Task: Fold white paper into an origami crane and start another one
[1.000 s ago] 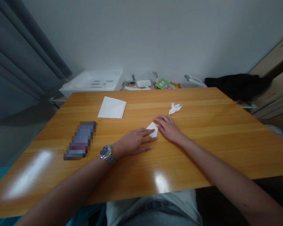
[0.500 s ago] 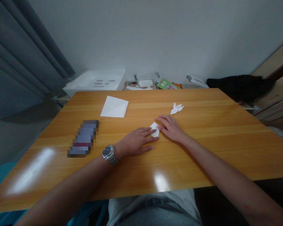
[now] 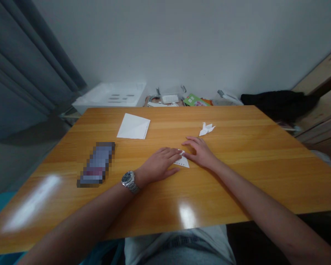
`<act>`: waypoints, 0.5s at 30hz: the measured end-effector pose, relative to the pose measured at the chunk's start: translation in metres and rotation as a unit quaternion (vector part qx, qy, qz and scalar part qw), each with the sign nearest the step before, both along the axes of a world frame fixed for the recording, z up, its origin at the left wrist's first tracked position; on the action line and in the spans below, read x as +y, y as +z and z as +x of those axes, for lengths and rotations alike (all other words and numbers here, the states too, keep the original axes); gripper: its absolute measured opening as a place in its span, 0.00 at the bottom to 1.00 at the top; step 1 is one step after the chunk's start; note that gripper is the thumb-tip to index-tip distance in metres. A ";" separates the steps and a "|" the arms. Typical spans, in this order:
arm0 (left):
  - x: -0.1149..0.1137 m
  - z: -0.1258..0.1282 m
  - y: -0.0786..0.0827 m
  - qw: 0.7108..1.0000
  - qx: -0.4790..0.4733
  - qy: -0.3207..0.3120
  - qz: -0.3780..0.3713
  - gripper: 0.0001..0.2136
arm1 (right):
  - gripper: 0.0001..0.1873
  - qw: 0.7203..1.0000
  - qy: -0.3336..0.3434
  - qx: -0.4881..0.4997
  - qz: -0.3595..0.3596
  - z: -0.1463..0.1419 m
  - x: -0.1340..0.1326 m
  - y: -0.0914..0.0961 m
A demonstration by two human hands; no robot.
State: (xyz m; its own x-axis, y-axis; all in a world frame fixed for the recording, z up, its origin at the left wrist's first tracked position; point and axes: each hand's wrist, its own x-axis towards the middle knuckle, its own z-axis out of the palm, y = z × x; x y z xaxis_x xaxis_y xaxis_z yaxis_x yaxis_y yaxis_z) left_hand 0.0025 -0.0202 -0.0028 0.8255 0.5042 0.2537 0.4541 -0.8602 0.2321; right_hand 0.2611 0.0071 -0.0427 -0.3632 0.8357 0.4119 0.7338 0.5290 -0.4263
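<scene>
A small folded piece of white paper [image 3: 184, 162], with punched holes along its near edge, lies on the table between my hands. My left hand [image 3: 164, 162], wearing a metal watch [image 3: 129, 181] at the wrist, rests palm down with its extended fingers over the paper's left and upper part. From the right, the thumb of my right hand [image 3: 200, 151] touches the upper part of the paper. Its other fingers curve forward, apart from the thumb. Part of the paper is hidden under the fingers. Just beyond my right hand stands a white paper crane [image 3: 206, 129].
On the wooden table [image 3: 251, 147] a white sheet with punched holes [image 3: 134, 126] lies at the back left. A pixelated phone-shaped object [image 3: 97, 163] is left of my left hand. Behind the table are a white foam tray [image 3: 118, 92], a green booklet [image 3: 195, 99] and dark cloth [image 3: 278, 105].
The folded paper has gone from an upright many-sided outline to a wider triangular one, its holed edge now facing me. My left fingers have drawn closer together. My right hand has barely moved.
</scene>
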 end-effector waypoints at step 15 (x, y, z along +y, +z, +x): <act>-0.001 0.000 -0.002 0.990 0.039 0.131 0.046 0.22 | 0.16 0.986 0.165 -0.011 0.006 0.006 -0.009 0.015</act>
State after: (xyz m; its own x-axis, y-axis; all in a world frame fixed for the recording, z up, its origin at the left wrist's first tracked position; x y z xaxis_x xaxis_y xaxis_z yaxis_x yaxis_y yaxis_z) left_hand 0.0025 -0.0214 -0.0045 0.6887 0.6811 0.2483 0.6777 -0.7266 0.1133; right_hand 0.2671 -0.0014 -0.0273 -0.6236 0.6652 0.4105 0.5291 0.7458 -0.4048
